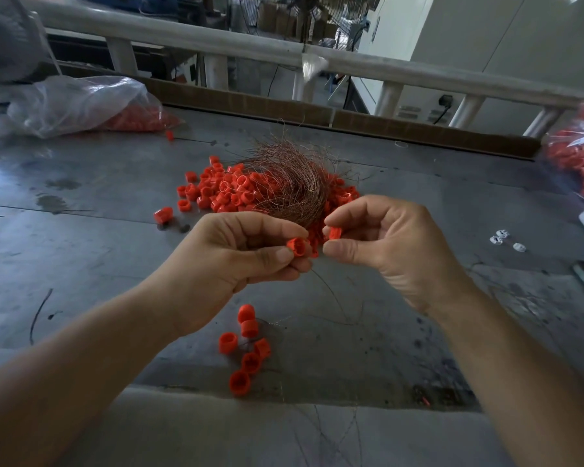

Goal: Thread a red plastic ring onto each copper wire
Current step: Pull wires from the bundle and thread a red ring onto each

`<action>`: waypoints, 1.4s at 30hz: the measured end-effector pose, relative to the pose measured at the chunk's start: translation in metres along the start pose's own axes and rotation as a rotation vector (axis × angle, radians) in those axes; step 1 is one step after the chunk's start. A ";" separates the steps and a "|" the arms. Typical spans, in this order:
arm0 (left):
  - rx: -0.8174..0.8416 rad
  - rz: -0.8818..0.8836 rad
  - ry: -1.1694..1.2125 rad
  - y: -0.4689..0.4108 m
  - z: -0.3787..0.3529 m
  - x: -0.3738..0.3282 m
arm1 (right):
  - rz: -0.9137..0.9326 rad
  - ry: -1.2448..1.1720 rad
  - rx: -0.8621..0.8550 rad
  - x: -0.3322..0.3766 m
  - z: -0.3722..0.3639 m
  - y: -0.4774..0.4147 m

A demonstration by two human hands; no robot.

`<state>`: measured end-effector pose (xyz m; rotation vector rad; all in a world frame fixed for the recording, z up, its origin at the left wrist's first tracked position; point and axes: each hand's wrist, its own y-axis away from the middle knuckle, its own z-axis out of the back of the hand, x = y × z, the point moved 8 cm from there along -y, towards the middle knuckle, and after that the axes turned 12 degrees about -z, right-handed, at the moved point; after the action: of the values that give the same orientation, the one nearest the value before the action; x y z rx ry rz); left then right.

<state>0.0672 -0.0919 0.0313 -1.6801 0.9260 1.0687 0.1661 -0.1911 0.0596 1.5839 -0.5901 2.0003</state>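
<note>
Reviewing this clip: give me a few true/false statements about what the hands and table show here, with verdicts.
1. The left hand pinches a red ring, and the right hand pinches another ring. True.
2. The copper wire bundle lies amid the ring pile. True.
3. The plastic bag at far left holds white clips. False: it holds red rings.
4. No rings lie nearer than the hands. False: a few loose rings lie on the table there.
</note>
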 end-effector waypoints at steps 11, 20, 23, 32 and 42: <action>-0.022 0.016 -0.037 -0.001 0.001 -0.001 | 0.015 -0.025 0.063 0.002 -0.015 0.003; -0.038 0.012 -0.056 -0.001 0.002 -0.001 | 0.069 0.008 0.074 0.007 -0.019 0.008; -0.032 0.005 -0.078 -0.002 0.000 -0.002 | 0.104 0.067 0.042 0.009 -0.020 0.010; -0.094 -0.023 -0.073 -0.001 0.002 -0.003 | 0.243 0.256 -0.068 0.017 -0.025 0.018; -0.091 -0.032 -0.151 0.000 0.000 -0.004 | 0.217 0.297 -0.081 0.016 -0.026 0.017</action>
<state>0.0653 -0.0911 0.0348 -1.6570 0.7611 1.2133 0.1332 -0.1858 0.0693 1.1860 -0.7382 2.2847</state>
